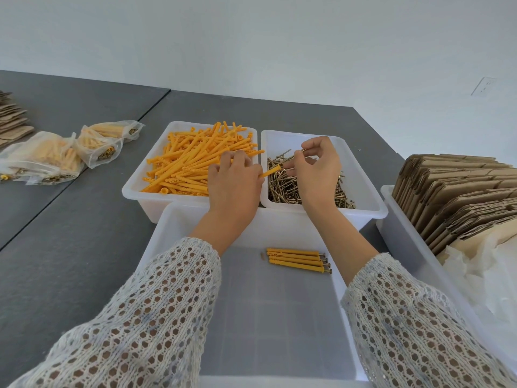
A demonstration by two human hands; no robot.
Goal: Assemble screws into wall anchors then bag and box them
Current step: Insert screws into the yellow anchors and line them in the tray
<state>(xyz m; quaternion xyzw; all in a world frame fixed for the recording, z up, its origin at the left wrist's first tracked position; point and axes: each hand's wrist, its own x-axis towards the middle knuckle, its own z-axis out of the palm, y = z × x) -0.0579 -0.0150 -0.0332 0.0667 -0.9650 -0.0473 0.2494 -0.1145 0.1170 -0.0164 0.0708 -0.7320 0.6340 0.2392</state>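
Observation:
My left hand (233, 182) grips one orange wall anchor (270, 172), whose open end pokes out to the right over the screw tray. My right hand (316, 166) pinches a brass screw (291, 158) just beyond the anchor's mouth, in line with it. A white tray (140, 175) of loose orange anchors (190, 161) sits at the left, and a second white tray (361, 175) of loose screws (282, 189) sits at the right. Several assembled anchors with screws (298, 260) lie in the large near tray (173, 233).
Clear bags of finished anchors (56, 158) lie on the grey table (70, 233) at the left, with flat cardboard pieces (11, 121) behind them. A bin (391, 219) at the right holds folded cardboard boxes (458, 197) and white plastic bags (481, 275).

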